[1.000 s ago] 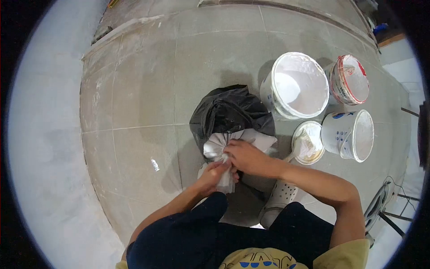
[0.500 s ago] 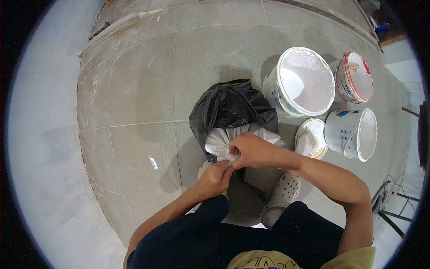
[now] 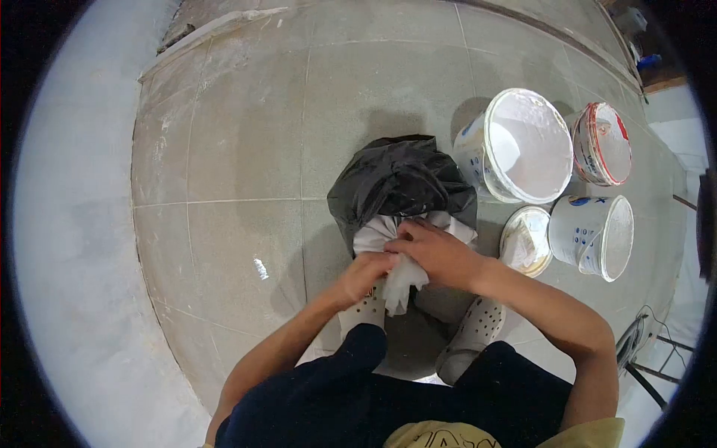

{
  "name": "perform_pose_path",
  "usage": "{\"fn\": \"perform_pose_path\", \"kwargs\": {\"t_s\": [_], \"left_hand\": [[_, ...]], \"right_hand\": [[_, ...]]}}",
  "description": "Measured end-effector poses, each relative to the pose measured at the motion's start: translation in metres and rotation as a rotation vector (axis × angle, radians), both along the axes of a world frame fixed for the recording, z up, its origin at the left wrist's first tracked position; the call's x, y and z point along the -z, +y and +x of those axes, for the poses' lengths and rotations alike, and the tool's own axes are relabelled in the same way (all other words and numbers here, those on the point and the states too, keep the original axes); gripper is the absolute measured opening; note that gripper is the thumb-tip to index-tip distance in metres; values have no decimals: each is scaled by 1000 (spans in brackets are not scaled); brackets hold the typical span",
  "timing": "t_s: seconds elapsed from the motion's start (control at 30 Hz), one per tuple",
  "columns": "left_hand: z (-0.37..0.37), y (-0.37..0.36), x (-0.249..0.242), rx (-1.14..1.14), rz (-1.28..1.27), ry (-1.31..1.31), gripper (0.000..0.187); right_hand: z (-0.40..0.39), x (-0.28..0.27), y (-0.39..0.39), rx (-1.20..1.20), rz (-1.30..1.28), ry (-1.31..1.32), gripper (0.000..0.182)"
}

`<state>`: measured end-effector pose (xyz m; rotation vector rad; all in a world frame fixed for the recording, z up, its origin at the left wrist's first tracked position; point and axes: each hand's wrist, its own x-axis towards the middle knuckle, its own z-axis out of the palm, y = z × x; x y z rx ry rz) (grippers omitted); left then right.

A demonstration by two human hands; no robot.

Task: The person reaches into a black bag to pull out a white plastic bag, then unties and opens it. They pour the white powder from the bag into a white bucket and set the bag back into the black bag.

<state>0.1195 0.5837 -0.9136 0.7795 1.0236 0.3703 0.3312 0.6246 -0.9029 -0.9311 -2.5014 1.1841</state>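
Note:
A black plastic bag (image 3: 396,175) sits on the floor between and ahead of my feet, with a white bag (image 3: 373,235) showing at its near side. My left hand (image 3: 367,275) is closed on the gathered neck of the white bag, from the left. My right hand (image 3: 437,254) grips the same neck from the right, its fingers bent over the folds. A loose, translucent white end hangs below the hands toward me.
On the right stand a large white bucket (image 3: 529,145), a red-rimmed bucket (image 3: 603,144) and a smaller white bucket (image 3: 591,237). A round lid (image 3: 526,241) lies beside them. A coiled cable (image 3: 631,340) is at the far right, and a pale wall (image 3: 67,224) runs along the left.
The hands have moved slightly apart on the white bag's neck, and its loose end now hangs out below them. The view has shifted a little.

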Motion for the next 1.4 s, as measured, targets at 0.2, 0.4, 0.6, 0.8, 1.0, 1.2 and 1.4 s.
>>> {"fn": "perform_pose_path", "kwargs": {"t_s": [0.2, 0.4, 0.6, 0.8, 1.0, 1.2, 1.4], "left_hand": [[-17, 45, 22, -157, 144, 142, 35], [-21, 78, 19, -191, 561, 685, 23], [-36, 91, 34, -47, 593, 1028, 28], [-56, 108, 53, 140, 784, 1013, 31], [-60, 110, 64, 516, 877, 1055, 58], [-73, 126, 87, 433, 791, 975, 59], [-69, 123, 39, 351, 712, 1187, 37]], "right_hand": [[7, 9, 14, 128, -109, 198, 33], [16, 27, 38, 614, -248, 216, 22], [22, 46, 72, 843, -466, 458, 22], [16, 31, 64, 698, 48, 150, 14], [15, 24, 44, 646, -5, 236, 14], [18, 17, 33, 655, 250, 321, 11], [27, 28, 7, 867, -388, 807, 21]]}}
